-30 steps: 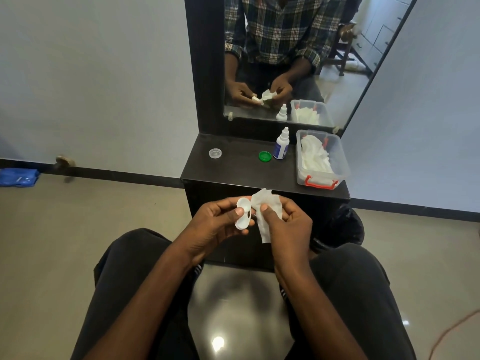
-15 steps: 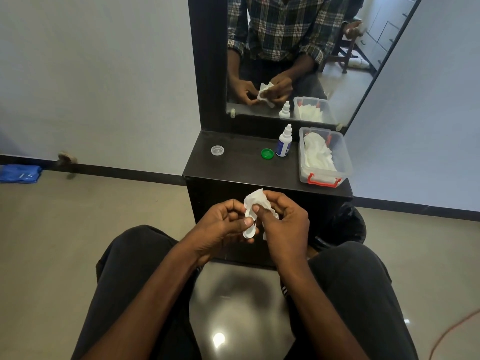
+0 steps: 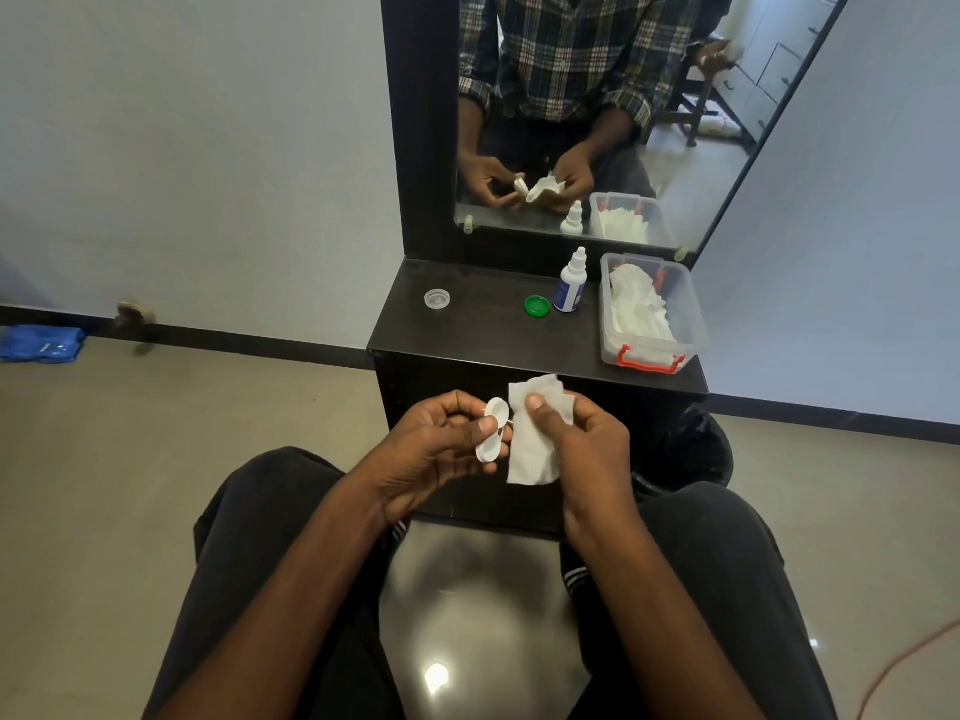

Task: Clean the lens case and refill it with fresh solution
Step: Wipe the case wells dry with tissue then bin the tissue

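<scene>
Left hand (image 3: 436, 444) fingers pinching a white plastic two-well lens case (image 3: 493, 431), right hand (image 3: 582, 439) thumb pinching a white paper tissue (image 3: 535, 439) just beside it — green round cap (image 3: 537, 306), white dropper bottle (image 3: 570, 281) on the dark cabinet top (image 3: 478, 335).

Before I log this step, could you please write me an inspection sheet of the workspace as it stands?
Surface: dark cabinet top below a mirror, holding the loose items.
Job's things: white lens case with both wells uncapped; tissue; solution bottle upright; green cap and clear cap lying apart on the top.
Clutter: clear box of white tissues, with a red latch.
Hands: left hand grips the case; right hand pinches the tissue beside it.
Cables: orange cord on the floor at right.
Surroundings: tiled floor, pale walls, blue cloth at left.
</scene>
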